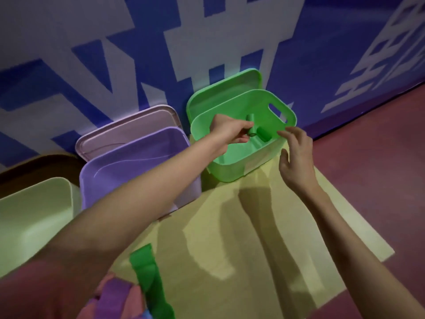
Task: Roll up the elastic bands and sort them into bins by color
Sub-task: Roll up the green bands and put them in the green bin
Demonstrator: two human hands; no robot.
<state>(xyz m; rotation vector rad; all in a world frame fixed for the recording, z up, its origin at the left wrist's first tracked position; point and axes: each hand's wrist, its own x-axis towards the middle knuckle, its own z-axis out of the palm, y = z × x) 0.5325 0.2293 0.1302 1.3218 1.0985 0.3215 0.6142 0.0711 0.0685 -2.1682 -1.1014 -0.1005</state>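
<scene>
Hands are both up at the bright green plastic bin [232, 166] from where I'm watching. Left hand [227, 131] reaches over the near rim, fingers curled around a small rolled green elastic band [253, 131], held just above the bin's floor. Two more green rolls sit inside: one [249, 117] behind the held roll, another [263, 134] just to its right. Right hand [295, 155] hovers at the bin's right wall, fingers relaxed and spread, fingertips near the rim, holding nothing. A green lid [220, 88] leans against the blue-and-white wall behind the bin. Left of it, a lilac plastic bin [140, 166] with its pale pink lid [128, 132] propped behind, and farther left a pale yellow-green bin [34, 208]. All stand on a yellow mat [253, 238] over the reddish floor [379, 169]. Down by my lower edge, an unrolled green elastic band [147, 268] lies loose, beside a purple band [115, 293].
</scene>
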